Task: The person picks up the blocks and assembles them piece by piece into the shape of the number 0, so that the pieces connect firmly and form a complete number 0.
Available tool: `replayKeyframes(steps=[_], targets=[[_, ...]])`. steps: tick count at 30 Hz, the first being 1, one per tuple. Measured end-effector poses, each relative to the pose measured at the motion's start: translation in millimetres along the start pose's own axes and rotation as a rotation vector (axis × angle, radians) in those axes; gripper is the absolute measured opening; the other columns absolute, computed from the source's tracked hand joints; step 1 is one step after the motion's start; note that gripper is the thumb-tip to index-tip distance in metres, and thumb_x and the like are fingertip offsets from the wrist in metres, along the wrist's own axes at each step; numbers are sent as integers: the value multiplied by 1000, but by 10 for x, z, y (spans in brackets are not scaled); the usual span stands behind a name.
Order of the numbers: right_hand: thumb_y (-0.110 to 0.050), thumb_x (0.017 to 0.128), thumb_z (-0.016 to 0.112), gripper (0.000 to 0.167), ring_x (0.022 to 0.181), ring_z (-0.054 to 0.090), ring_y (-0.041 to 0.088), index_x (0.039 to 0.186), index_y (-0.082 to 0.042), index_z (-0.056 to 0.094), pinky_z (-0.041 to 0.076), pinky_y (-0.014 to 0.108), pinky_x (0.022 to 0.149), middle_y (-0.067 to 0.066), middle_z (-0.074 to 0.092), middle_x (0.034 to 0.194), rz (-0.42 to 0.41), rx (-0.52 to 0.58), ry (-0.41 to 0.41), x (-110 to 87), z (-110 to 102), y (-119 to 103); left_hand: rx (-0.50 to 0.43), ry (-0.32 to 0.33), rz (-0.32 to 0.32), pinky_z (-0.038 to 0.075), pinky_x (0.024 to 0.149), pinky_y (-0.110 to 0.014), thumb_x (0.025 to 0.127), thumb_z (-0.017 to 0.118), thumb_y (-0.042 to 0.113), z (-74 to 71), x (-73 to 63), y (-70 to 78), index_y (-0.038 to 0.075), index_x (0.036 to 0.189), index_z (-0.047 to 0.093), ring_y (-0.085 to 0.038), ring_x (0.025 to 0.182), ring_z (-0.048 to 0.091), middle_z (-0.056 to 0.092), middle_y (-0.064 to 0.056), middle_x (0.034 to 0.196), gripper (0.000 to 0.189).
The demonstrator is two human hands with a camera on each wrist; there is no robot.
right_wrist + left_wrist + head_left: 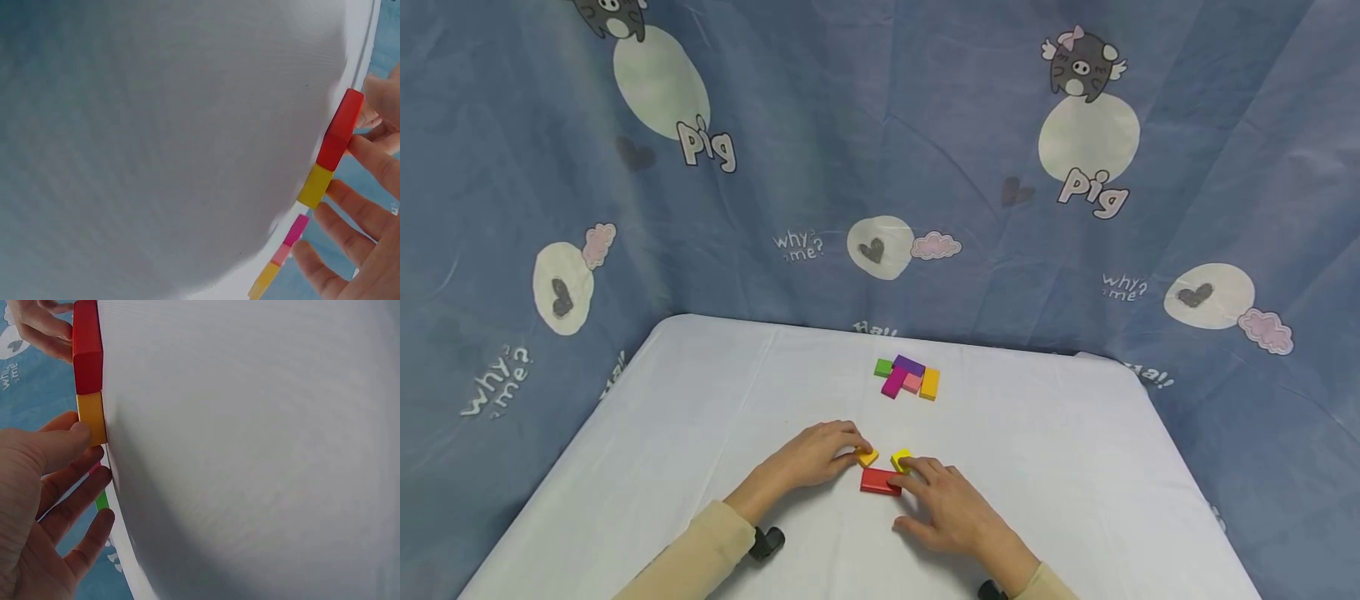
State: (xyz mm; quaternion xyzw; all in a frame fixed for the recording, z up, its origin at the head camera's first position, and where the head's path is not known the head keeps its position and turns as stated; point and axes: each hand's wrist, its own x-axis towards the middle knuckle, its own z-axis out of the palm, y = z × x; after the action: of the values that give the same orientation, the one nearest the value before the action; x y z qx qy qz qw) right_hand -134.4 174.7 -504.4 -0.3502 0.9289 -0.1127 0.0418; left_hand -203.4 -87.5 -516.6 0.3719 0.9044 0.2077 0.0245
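On the white table, my left hand [820, 454] pinches a small orange-yellow block [868, 458] between thumb and index finger; the left wrist view has this block [92, 415] beside the end of a red block [88, 356]. The red block [876, 482] lies just in front of the orange-yellow one. Spread and fairly straight, the fingers of my right hand [955, 508] touch the red block and a bright yellow block [898, 457]. The yellow block [315, 185] appears next to the red one in the right wrist view. Fingertips cover parts of these blocks.
Farther back, a cluster of blocks lies together: green [883, 367], purple [909, 365], magenta [894, 382], pink [912, 382] and orange [929, 384]. A blue patterned curtain [880, 167] hangs behind the white table [1037, 417].
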Motion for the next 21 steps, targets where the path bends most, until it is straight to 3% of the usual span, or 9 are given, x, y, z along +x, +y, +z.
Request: replayKeyframes(steps=[11,16,21], targets=[[-52,91,62,55,129,46,22,140,-29,52,46,50,96,2,48,142,4,8,-6,17,10,-12,0,7,1,51,89,-35,90,72,19,-3,-31,-8,19,113,74,-11,99,61,64,8,105,23],[-52,90,62,63,131,43,22,144,-22,47,45,50,99,3,46,145,18,26,8,8,6,-8,14,26,1,51,89,-38,92,70,20,-42,-70,21,20,114,73,-13,102,59,61,5,111,22],[-46,92,63,60,134,41,22,142,-17,49,43,52,99,3,45,146,50,28,48,-7,-46,19,52,25,30,50,91,-39,92,69,22,-140,-111,113,18,114,73,-14,105,59,63,4,114,23]])
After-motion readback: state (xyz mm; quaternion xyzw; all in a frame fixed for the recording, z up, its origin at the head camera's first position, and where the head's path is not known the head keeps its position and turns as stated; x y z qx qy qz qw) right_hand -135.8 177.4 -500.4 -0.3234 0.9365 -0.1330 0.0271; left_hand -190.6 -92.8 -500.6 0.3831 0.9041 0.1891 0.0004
